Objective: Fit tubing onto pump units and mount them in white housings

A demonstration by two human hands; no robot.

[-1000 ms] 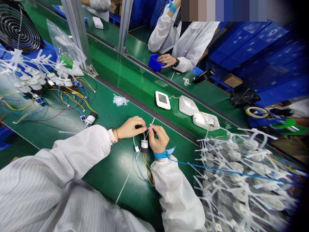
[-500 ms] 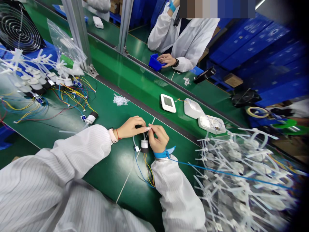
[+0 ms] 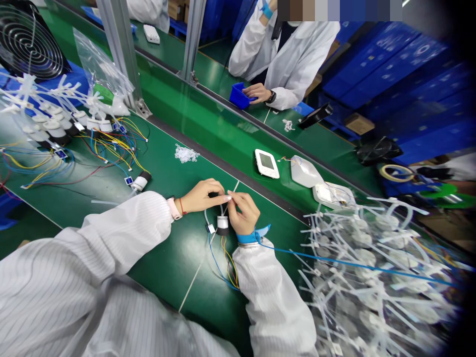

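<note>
My left hand (image 3: 205, 195) and my right hand (image 3: 244, 212) meet fingertip to fingertip over the green table, both closed in a pinch. Just below them sits a small white-and-black cylindrical pump (image 3: 222, 224), with pale plastic tubes (image 3: 207, 216) leading up under my fingers. My left hand pinches a tube; whatever small piece is between my right fingertips is hidden. Yellow, red and blue wires (image 3: 228, 260) trail from the pump toward my right sleeve. A small white tag (image 3: 211, 228) is beside it. Around my right wrist is a blue strap (image 3: 248, 238) with a cord.
Small clear rings (image 3: 186, 153) lie in a pile beyond my left hand. Several wired pumps (image 3: 55, 130) crowd the left; another pump (image 3: 141, 181) lies nearer. Bagged tubed parts (image 3: 372, 277) fill the right. A white display unit (image 3: 267, 163) rides the green belt (image 3: 167, 106). Opposite, a co-worker's hand (image 3: 258, 92) touches a blue bin (image 3: 239, 96).
The white display unit and the opened white housings on the belt have shifted right. My hands stay together over the pump, with only a slight movement of the right fingertips.
</note>
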